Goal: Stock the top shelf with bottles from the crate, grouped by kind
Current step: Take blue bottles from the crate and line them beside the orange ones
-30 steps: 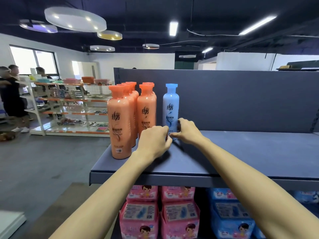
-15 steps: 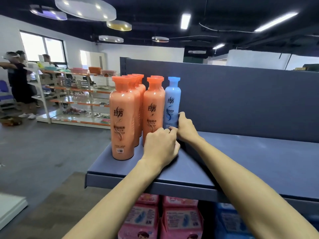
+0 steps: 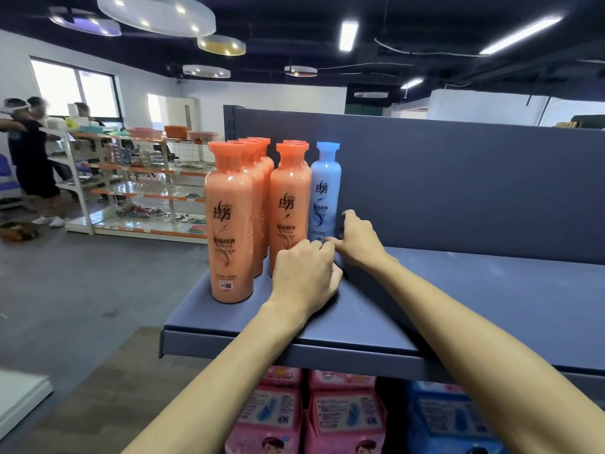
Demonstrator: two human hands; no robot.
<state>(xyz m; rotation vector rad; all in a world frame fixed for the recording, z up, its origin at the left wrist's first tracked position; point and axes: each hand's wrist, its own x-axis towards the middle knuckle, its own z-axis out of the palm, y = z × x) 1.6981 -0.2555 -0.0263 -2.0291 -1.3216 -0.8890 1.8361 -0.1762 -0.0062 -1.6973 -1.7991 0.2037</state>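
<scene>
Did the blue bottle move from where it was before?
Yes. The blue bottle slid left toward the nearest orange bottle. The gap between them has closed, and they now stand side by side.

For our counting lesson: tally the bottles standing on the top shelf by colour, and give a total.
Orange bottles: 6, by caps; rear ones overlap
Blue bottle: 1
Total: 7
</scene>
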